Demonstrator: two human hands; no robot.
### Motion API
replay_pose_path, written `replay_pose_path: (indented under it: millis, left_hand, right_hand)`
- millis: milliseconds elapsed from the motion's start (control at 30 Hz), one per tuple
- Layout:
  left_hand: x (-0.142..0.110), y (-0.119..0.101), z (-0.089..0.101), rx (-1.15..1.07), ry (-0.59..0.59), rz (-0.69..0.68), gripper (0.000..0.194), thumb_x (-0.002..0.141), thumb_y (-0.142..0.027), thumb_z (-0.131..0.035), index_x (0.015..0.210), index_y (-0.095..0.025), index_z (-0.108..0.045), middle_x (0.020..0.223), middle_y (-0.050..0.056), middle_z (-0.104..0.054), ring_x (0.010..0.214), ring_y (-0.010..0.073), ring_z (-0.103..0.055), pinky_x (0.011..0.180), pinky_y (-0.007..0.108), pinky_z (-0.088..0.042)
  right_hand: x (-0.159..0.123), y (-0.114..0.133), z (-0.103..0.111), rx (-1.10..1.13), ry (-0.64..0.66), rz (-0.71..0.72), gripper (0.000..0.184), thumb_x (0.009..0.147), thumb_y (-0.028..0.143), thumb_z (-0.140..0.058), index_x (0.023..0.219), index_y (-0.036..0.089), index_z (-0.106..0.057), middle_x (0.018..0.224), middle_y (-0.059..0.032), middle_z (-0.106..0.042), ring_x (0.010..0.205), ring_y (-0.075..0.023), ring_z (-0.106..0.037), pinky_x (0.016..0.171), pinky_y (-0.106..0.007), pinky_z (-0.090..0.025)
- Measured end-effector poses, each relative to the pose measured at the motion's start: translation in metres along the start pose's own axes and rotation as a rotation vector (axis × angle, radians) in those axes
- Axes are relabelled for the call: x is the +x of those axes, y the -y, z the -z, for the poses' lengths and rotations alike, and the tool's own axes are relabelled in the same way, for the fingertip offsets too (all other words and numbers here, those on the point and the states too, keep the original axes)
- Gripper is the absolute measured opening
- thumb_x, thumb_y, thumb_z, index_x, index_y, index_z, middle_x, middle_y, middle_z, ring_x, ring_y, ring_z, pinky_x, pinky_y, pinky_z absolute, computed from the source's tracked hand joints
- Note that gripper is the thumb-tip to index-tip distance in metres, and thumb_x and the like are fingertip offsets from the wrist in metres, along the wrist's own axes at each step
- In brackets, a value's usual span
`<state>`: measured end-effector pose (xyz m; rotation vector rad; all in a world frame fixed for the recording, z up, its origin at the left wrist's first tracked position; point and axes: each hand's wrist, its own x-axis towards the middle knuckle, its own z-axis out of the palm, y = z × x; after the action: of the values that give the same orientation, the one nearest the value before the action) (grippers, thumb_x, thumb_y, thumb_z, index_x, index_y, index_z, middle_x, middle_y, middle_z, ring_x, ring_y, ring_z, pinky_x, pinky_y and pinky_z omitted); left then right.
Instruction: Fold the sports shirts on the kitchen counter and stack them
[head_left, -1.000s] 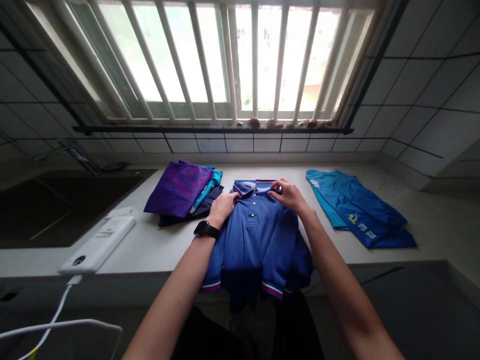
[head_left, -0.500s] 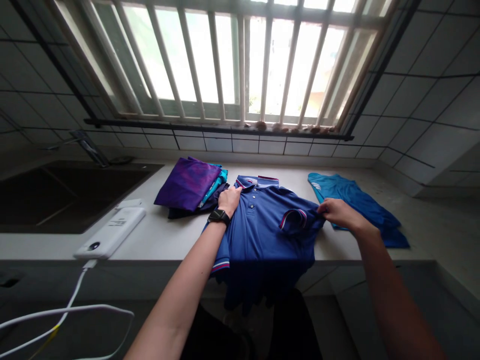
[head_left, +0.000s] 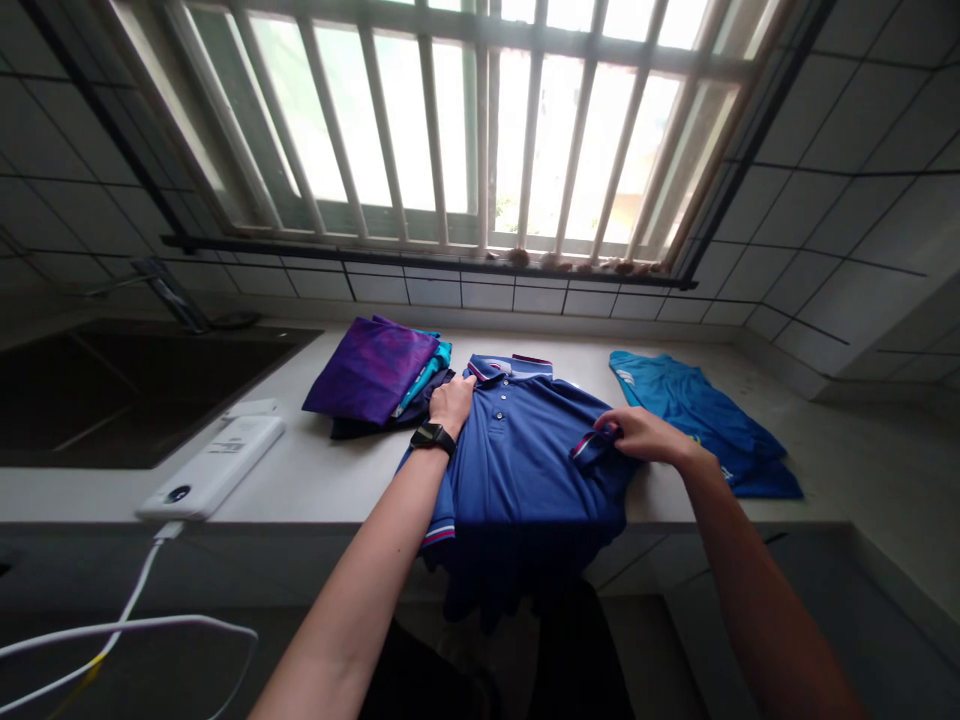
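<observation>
A navy-blue polo shirt [head_left: 517, 440] with red-and-white striped trim lies front side up on the counter, its lower part hanging over the front edge. My left hand [head_left: 452, 400], with a black watch on the wrist, is closed on the shirt's shoulder beside the collar. At the other side, my right hand [head_left: 637, 434] pinches the sleeve near its striped cuff, and the sleeve is bunched there. Left of the shirt sits a stack of folded clothes with a purple garment [head_left: 371, 370] on top. A bright blue garment [head_left: 705, 415] lies flat just beyond my right hand.
The white counter [head_left: 277, 490] runs under a barred window [head_left: 480, 130]. At the left are a dark sink [head_left: 135, 400] with a faucet [head_left: 176, 295], and a white power bank [head_left: 214, 465] with a white cable [head_left: 135, 590] hanging off the front.
My right hand has moved left from the outer sleeve edge to the striped cuff, drawing the sleeve inward. My left hand keeps its hold on the shoulder. The view has shifted slightly.
</observation>
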<state>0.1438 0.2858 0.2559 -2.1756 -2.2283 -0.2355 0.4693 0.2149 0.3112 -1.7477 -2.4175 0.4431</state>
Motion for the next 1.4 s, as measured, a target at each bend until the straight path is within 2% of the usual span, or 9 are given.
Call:
replay_pose_path:
  millis: [233, 333, 433, 533, 733, 1000, 1267, 1333, 1400]
  left_hand:
    - [0.002, 0.0, -0.001, -0.012, -0.004, 0.016, 0.045, 0.107, -0.026, -0.027, 0.128, -0.024, -0.067, 0.122, 0.017, -0.072, 0.111, 0.0294, -0.074, 0.09, 0.037, -0.057]
    - [0.002, 0.001, -0.002, -0.014, -0.006, 0.009, 0.044, 0.107, -0.026, -0.029, 0.127, -0.024, -0.068, 0.124, 0.018, -0.072, 0.11, 0.0302, -0.074, 0.091, 0.039, -0.057]
    - [0.002, 0.001, -0.002, -0.016, -0.011, 0.001, 0.043, 0.106, -0.025, -0.03, 0.128, -0.023, -0.068, 0.122, 0.019, -0.072, 0.109, 0.0315, -0.074, 0.09, 0.041, -0.058]
    - [0.002, 0.002, -0.002, -0.01, -0.007, 0.001, 0.043, 0.107, -0.027, -0.03, 0.129, -0.023, -0.067, 0.121, 0.019, -0.072, 0.108, 0.0321, -0.074, 0.089, 0.041, -0.058]
    - [0.003, 0.004, -0.006, -0.007, -0.007, -0.002, 0.041, 0.107, -0.03, -0.032, 0.129, -0.023, -0.065, 0.125, 0.018, -0.072, 0.11, 0.0315, -0.074, 0.09, 0.04, -0.058]
    - [-0.008, 0.006, 0.016, -0.02, 0.079, 0.026, 0.049, 0.101, -0.036, -0.047, 0.144, -0.011, -0.046, 0.12, 0.023, -0.074, 0.115, 0.0337, -0.073, 0.094, 0.039, -0.055]
    - [-0.059, 0.085, 0.057, -0.159, 0.498, -0.025, 0.037, 0.073, -0.048, -0.077, 0.095, -0.02, -0.069, 0.101, 0.005, -0.079, 0.091, 0.025, -0.073, 0.07, 0.025, -0.052]
    - [-0.069, 0.099, 0.062, -0.202, 0.43, 0.005, 0.021, 0.077, -0.039, -0.072, 0.089, -0.022, -0.07, 0.098, 0.002, -0.079, 0.092, 0.0237, -0.073, 0.072, 0.024, -0.052]
    - [-0.074, 0.104, 0.068, -0.211, 0.173, 0.162, 0.017, 0.086, -0.033, -0.061, 0.094, -0.022, -0.072, 0.103, 0.005, -0.079, 0.099, 0.0254, -0.073, 0.08, 0.026, -0.053]
  right_hand:
    - [-0.049, -0.063, 0.067, 0.046, 0.082, -0.172, 0.028, 0.058, 0.005, -0.059, 0.055, 0.025, -0.078, 0.097, -0.0108, -0.079, 0.091, -0.029, -0.074, 0.086, -0.039, -0.059]
    - [-0.048, -0.054, 0.078, -0.024, -0.088, -0.145, 0.034, 0.067, 0.003, -0.057, 0.059, 0.027, -0.079, 0.111, -0.0094, -0.078, 0.102, -0.0312, -0.071, 0.098, -0.043, -0.056]
    - [-0.013, -0.012, 0.053, -0.032, -0.155, -0.033, 0.045, 0.079, 0.005, -0.051, 0.103, 0.023, -0.084, 0.128, -0.0093, -0.072, 0.117, -0.0288, -0.068, 0.111, -0.037, -0.049]
    - [0.04, 0.037, 0.002, -0.016, -0.068, -0.059, 0.062, 0.096, 0.02, -0.051, 0.157, 0.02, -0.05, 0.158, -0.016, -0.05, 0.14, -0.03, -0.054, 0.118, -0.04, -0.042]
    - [0.104, 0.08, -0.075, -0.077, -0.036, -0.168, 0.063, 0.108, 0.053, -0.032, 0.167, 0.032, -0.027, 0.177, -0.009, -0.012, 0.161, -0.0384, -0.011, 0.12, -0.075, -0.022]
    - [0.115, 0.065, -0.084, -0.137, -0.001, -0.138, 0.064, 0.107, 0.057, -0.023, 0.167, 0.035, -0.026, 0.178, -0.0065, -0.008, 0.162, -0.0393, -0.006, 0.118, -0.08, -0.014]
    - [0.118, 0.062, -0.09, -0.106, -0.037, -0.119, 0.064, 0.107, 0.058, -0.024, 0.166, 0.034, -0.029, 0.177, -0.0082, -0.011, 0.161, -0.0413, -0.008, 0.117, -0.081, -0.012]
    - [0.117, 0.062, -0.09, -0.1, -0.037, -0.12, 0.064, 0.107, 0.058, -0.024, 0.166, 0.034, -0.029, 0.177, -0.0082, -0.011, 0.161, -0.0413, -0.009, 0.117, -0.082, -0.012]
    - [0.117, 0.062, -0.089, -0.098, -0.033, -0.124, 0.064, 0.107, 0.057, -0.024, 0.166, 0.035, -0.03, 0.177, -0.0078, -0.011, 0.161, -0.0406, -0.008, 0.117, -0.081, -0.012]
